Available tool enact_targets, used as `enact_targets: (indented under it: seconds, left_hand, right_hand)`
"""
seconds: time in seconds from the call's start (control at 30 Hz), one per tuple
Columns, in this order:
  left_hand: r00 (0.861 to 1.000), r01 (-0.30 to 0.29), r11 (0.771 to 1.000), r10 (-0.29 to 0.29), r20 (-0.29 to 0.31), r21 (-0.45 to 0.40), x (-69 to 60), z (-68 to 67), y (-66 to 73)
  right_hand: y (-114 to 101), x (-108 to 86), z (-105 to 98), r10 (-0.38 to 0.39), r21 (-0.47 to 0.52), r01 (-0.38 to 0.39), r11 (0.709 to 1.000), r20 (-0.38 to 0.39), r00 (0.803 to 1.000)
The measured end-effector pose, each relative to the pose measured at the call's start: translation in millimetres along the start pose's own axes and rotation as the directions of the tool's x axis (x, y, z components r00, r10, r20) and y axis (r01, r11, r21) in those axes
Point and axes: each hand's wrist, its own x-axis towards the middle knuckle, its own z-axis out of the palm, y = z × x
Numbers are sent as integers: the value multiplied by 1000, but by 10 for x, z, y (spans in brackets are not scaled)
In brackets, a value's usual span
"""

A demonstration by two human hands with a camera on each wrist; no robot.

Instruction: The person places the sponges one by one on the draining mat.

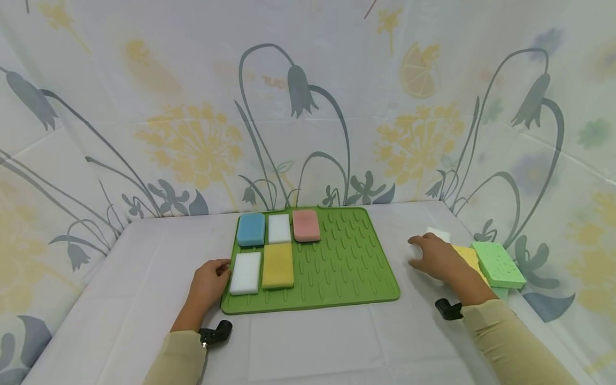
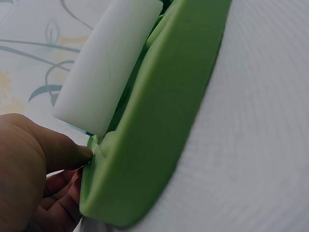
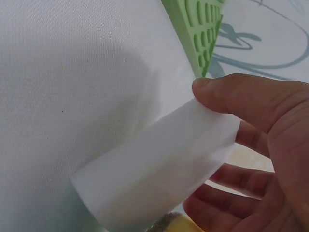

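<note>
My left hand (image 1: 208, 283) pinches the left edge of a green ridged mat (image 1: 346, 267), the thumb on top of its rim in the left wrist view. Beside that thumb lies a white sponge (image 2: 108, 67) on the mat. A yellow sponge (image 1: 278, 266), a blue sponge (image 1: 251, 229), a smaller-looking white sponge (image 1: 279, 228) and a pink sponge (image 1: 306, 225) lie on it too. Right of the mat, my right hand (image 1: 440, 262) holds a white sponge (image 3: 159, 169) between thumb and fingers; the hand hides most of it in the head view.
Beneath and beyond the right forearm sit a yellow sponge (image 1: 470, 260) and a light green speckled sponge (image 1: 499, 264), which rests on a paler green one (image 1: 500, 292). A white cloth (image 1: 308, 347) covers the table. Patterned curtains (image 1: 192, 80) rise behind and at both sides.
</note>
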Motion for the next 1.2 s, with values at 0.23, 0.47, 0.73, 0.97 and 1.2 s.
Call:
enact_targets:
  seconds: [0.23,0.47,0.73,0.97,1.2]
  left_hand:
    - [1000,9,1000,-9,-2,-5,-7,-1,15]
    - [1000,-1,1000,1,-2,-8,-21,-12,8]
    - [1000,-5,1000,5,-4,-7,-18,-6,-3]
    - [1000,-4,1000,4,-2,-6,-11,1,-10]
    - [1000,7,1000,-7,-2,-6,-10,6,4]
  right_hand:
    - [-47,13,0,-14,27,15,1000,-38,999]
    - [-123,49,-11,-38,63,43,997,-91,995]
    - [-267,125,11,-35,96,44,994,-93,995]
    - [-444,180,21,-75,101,86,991,-106,991]
    - [-630,254,36,-98,110,109,988,-105,990]
